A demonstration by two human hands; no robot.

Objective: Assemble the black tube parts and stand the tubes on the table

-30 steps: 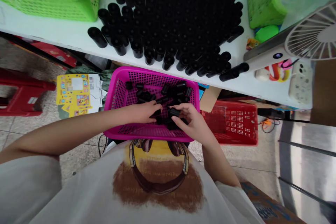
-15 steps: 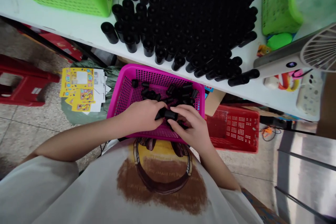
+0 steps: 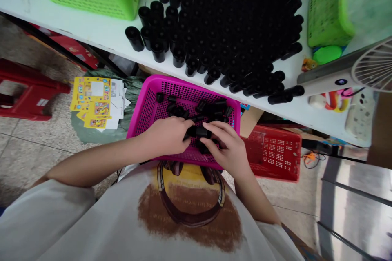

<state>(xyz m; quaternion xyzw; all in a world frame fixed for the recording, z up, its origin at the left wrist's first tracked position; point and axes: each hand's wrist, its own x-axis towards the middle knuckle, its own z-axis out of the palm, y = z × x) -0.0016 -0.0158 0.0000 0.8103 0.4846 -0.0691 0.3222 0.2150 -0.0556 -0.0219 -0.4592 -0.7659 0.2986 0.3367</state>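
Over the magenta basket (image 3: 139,116) on my lap, both hands hold black plastic pieces end to end. My right hand (image 3: 229,144) pinches a short black cylinder (image 3: 202,132) between thumb and fingers. My left hand (image 3: 171,135) is closed around a darker black piece (image 3: 190,131) that meets the cylinder's left end; whether the two are joined or only touching I cannot tell. Several loose small black cylinders (image 3: 176,110) lie in the basket beneath and beyond my hands.
Rows of upright black tubes (image 3: 192,66) crowd the white table (image 3: 92,34) ahead. Green baskets (image 3: 122,4) flank them. A fan (image 3: 333,67) lies at the right. Below are a red crate (image 3: 275,151), yellow printed cards (image 3: 92,98) and a red stool (image 3: 27,94).
The right hand and the cylinder it holds have shifted slightly right. The left hand keeps its grip. The whole view has moved a little.
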